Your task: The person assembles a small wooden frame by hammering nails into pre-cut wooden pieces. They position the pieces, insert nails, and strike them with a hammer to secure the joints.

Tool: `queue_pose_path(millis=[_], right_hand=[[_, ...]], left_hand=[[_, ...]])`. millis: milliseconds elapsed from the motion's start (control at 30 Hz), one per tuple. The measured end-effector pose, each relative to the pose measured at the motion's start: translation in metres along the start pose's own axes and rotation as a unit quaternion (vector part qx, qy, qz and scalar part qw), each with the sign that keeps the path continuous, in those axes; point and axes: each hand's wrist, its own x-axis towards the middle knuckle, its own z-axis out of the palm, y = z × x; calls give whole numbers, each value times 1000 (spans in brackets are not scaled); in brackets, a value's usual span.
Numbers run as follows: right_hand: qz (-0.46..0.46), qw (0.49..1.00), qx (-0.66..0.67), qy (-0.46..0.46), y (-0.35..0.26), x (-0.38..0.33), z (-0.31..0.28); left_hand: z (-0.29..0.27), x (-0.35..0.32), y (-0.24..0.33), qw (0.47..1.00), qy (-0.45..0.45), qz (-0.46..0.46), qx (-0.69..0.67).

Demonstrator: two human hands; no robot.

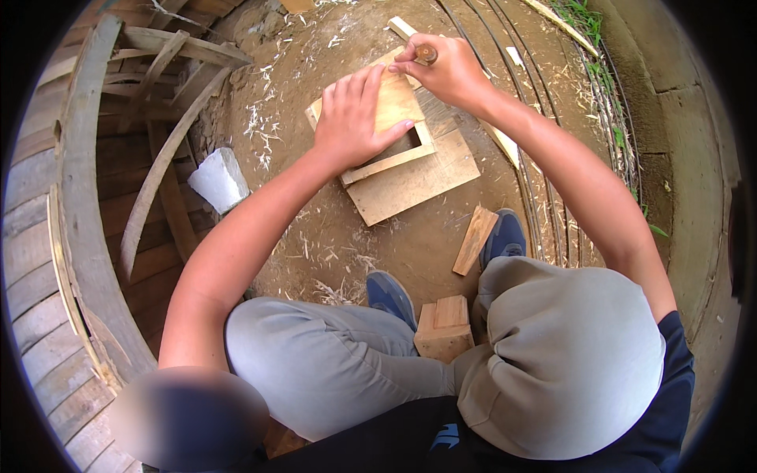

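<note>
A small, shallow wooden box (pixel 390 163) lies on a flat plywood board (pixel 441 177) on the ground in front of me. A thin wooden panel (pixel 397 102) covers most of its top, with a dark gap at the near right corner. My left hand (pixel 351 118) presses flat on the panel and the box's left side, fingers stretched and thumb spread toward the gap. At the far edge of the panel, my right hand (pixel 441 67) is closed round a tool with a round brown wooden handle (pixel 426 54). The tool's working end is hidden by the fingers.
Offcut wood pieces (pixel 475 240) and a wooden block (pixel 444 329) lie near my shoes. A pale stone (pixel 219 180) sits beside a curved timber frame (pixel 87 181) at the left. Long thin rods (pixel 544 173) run along the right, by a wall (pixel 694 142). Wood shavings cover the dirt.
</note>
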Motion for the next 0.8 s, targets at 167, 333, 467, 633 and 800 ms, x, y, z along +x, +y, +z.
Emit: queue_pose_path(millis=[167,333,467,633,800], right_hand=[[-104,993,-3,51,24,-10,21],[-220,971,-7,91,29,-8,28],[-218,973,-2,80,33,-7,23],[-222,970,38,89,33,-7,27],[-243,965,28,93,34,-9,30]], left_hand=[[0,0,0,1000,-5,-2,7],[1,0,-1,1000,4,-6,-4],[2,2,-1,1000,0,-17,-21],[6,8,-1,978,88,-92,-166],[3,16,10,957,156,-97,-226]])
